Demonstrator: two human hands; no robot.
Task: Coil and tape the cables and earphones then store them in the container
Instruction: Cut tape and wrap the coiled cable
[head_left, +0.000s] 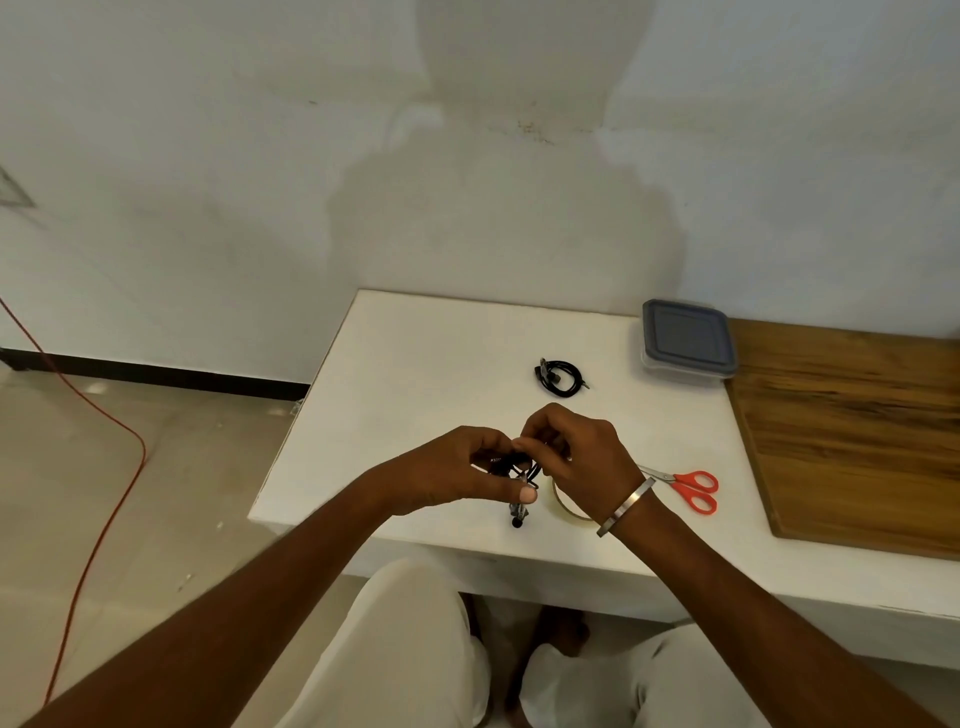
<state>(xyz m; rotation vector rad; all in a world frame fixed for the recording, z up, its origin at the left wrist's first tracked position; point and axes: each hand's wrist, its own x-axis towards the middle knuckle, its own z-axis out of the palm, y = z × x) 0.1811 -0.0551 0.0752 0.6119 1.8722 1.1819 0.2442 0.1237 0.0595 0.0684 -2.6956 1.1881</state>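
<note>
Both hands, left hand (457, 467) and right hand (582, 457), pinch the black earphones (519, 486) above the white table (415, 374) near its front edge (no writing is readable anywhere). A coiled cable (560, 378) lies mid-table; the lidded container (688, 340) sits at the back edge.

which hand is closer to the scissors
Right. The right hand works the black cable just left of the red-handled scissors, its wrist almost over the blades. The left hand holds the same cable on the far side from them.

Two cable bundles (560, 378) (one held (519, 467)), one container (688, 340), one scissors (685, 486), one tape roll (563, 506).
</note>
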